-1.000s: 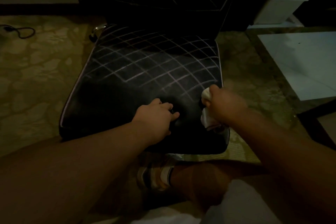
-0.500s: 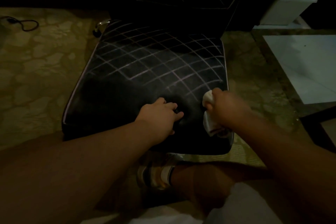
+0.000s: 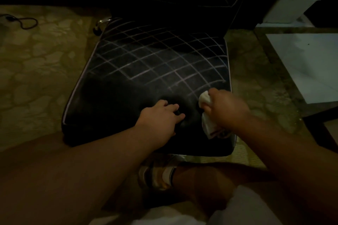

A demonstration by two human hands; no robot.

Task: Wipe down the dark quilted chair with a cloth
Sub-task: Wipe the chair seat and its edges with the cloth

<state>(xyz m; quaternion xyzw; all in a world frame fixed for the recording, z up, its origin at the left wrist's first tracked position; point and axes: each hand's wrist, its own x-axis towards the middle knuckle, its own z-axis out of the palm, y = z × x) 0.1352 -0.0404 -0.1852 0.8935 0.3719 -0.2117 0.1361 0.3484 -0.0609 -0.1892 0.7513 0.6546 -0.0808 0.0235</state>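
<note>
A: Dark leather, quilted with pale stitch lines, this is the chair (image 3: 155,71). At far left a cable (image 3: 23,21) lies on the floor (image 3: 36,78), well apart from the seat.

B: And the hands?

A: The left hand (image 3: 161,117) rests on the front of the seat, fingers loosely bent, holding nothing. Just beside it the right hand (image 3: 226,109) has its grip clenched around the white cloth (image 3: 205,113), pressed on the seat near the right front corner.

B: What could go wrong?

A: I think the cloth may slip over the right edge, because it works very close to it. Also the light is poor, so spots may be missed.

B: Room to move?

A: Most of the seat behind the hands is free, and the backrest also. A white bin (image 3: 296,0) stands at right, apart from the chair.
</note>
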